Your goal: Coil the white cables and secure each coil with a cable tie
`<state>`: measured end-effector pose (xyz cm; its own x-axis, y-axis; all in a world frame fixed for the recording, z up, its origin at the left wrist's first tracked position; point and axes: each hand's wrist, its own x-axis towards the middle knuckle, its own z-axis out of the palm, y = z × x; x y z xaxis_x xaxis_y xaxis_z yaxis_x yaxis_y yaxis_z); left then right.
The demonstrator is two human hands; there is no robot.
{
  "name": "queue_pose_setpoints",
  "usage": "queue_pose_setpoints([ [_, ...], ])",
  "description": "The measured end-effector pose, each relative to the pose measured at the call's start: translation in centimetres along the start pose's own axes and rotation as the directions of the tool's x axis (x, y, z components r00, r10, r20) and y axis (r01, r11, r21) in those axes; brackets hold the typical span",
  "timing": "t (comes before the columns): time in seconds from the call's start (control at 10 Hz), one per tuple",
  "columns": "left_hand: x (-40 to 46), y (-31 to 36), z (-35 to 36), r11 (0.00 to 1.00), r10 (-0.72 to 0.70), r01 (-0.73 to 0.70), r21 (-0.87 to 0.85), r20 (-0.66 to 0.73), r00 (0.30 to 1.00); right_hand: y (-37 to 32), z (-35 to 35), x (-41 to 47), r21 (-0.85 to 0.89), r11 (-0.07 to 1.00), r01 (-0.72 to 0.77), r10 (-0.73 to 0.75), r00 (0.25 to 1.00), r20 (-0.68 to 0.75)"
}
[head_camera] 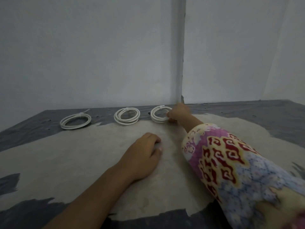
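Observation:
Three white cable coils lie in a row near the far wall, each bound by a white cable tie. The left coil (pixel 75 121) and the middle coil (pixel 126 116) lie free. My right hand (pixel 177 113), reaching far forward, pinches the right edge of the right coil (pixel 157 115). That hand is slightly blurred. My left hand (pixel 145 151) rests knuckles-up on the pale mat with fingers curled under, holding nothing that I can see.
A pale beige mat (pixel 82 159) covers the middle of a dark grey sheet (pixel 247 111). Two white walls meet in a corner (pixel 181 63) just behind the coils. My patterned sleeve (pixel 231 159) crosses the right foreground.

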<state>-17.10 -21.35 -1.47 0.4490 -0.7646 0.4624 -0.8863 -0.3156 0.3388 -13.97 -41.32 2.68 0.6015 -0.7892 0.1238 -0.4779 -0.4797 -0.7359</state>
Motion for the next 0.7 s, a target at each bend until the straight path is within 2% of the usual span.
queue_pose_setpoints([
  [0.2, -0.1, -0.2, 0.2, 1.0, 0.015, -0.015, 0.023, 0.01, 1.0, 0.6, -0.1, -0.9, -0.22, 0.96, 0.172, -0.191, 0.979, -0.066],
  [0.5, -0.1, 0.1, 0.0, 1.0, 0.001, -0.001, -0.001, 0.028, 1.0, 1.1, -1.0, -1.1, -0.183, 0.963, 0.197, -0.202, 0.979, -0.007],
  [0.7, -0.5, 0.4, 0.0, 1.0, -0.027, 0.027, 0.01, 0.06, 0.998, 1.6, -1.9, -1.7, -0.24, 0.945, 0.224, -0.223, 0.974, 0.029],
])
